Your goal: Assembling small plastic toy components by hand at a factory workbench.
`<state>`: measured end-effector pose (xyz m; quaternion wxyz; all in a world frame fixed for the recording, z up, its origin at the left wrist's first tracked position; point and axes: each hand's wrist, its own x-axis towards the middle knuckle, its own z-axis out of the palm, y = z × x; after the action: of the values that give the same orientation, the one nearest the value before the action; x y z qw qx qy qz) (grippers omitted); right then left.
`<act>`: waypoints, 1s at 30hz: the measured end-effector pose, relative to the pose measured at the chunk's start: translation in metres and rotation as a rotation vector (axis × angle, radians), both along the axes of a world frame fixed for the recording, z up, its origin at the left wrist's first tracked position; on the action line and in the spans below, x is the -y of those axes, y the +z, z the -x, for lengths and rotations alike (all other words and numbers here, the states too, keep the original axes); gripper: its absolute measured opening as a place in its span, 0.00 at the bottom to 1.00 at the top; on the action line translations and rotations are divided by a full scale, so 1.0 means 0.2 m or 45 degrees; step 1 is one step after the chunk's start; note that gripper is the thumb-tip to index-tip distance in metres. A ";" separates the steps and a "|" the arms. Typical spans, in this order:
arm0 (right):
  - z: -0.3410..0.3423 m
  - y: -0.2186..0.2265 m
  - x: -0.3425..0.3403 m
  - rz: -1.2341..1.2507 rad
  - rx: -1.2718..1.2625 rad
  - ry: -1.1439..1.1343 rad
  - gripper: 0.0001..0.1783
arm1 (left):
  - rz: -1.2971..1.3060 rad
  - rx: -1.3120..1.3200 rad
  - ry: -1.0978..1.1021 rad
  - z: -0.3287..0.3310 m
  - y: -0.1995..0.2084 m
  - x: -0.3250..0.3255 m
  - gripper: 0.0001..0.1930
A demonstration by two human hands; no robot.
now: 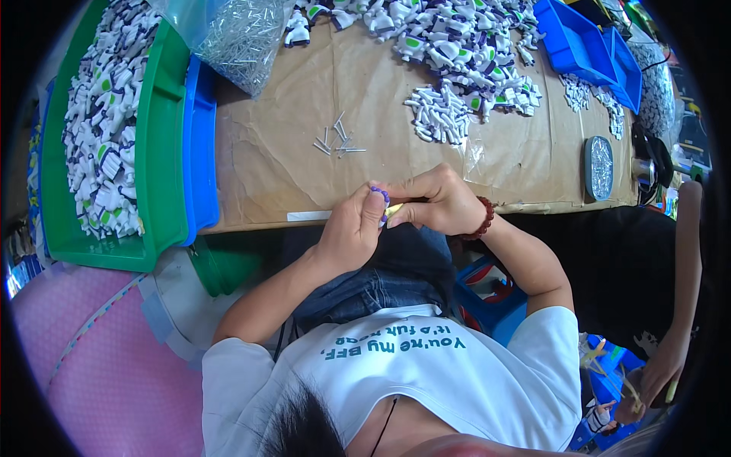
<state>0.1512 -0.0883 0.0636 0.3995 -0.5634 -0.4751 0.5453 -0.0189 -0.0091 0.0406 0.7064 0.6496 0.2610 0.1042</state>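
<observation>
My left hand [352, 230] and my right hand [435, 199] meet at the near edge of the table. Between the left thumb and fingers is a small purple-and-white plastic toy part [381, 195], mostly covered by the fingers. The right fingers are pinched up against it, with a small yellow piece [393, 209] at their tips; what that is, I cannot make out. A beaded bracelet circles the right wrist. Beyond the hands, several loose metal pins [338, 140] lie on the brown-covered table [282, 164].
A green bin [156, 152] of toy bodies stands left, beside a blue bin [200, 145]. A clear bag of pins [240, 46] sits behind. Toy bodies [457, 57] and small white parts [440, 114] are heaped far off. Blue trays [582, 49], a pin dish [599, 169] and another person's arm [687, 259] are right.
</observation>
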 end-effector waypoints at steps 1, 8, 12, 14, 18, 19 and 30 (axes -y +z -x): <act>0.01 0.00 0.00 0.000 0.025 -0.002 0.22 | -0.047 0.020 0.006 0.00 0.00 -0.01 0.20; 0.02 0.07 -0.09 -0.220 0.202 -0.041 0.21 | -0.726 -0.095 0.075 0.07 0.25 -0.20 0.08; -0.12 0.03 -0.10 -0.274 0.555 -0.192 0.15 | -1.460 -0.228 0.742 0.28 0.58 -0.52 0.08; -0.14 0.03 -0.13 -0.341 0.764 -0.198 0.12 | -2.122 -0.316 1.074 0.37 0.73 -0.65 0.11; -0.14 -0.03 -0.16 -0.496 1.008 -0.104 0.12 | -2.119 -0.116 1.037 0.19 0.68 -0.60 0.15; -0.11 -0.05 -0.19 -0.550 1.054 -0.052 0.13 | -1.975 -0.009 0.869 0.12 0.60 -0.57 0.15; 0.09 -0.18 -0.31 -0.666 1.284 0.115 0.08 | -2.492 -0.997 -0.232 -0.54 -0.10 -0.96 0.11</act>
<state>0.1325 -0.0260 0.0274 0.2257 -0.6155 -0.7498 0.0897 0.0897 0.1838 0.0198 -0.2532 0.9414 0.2230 -0.0010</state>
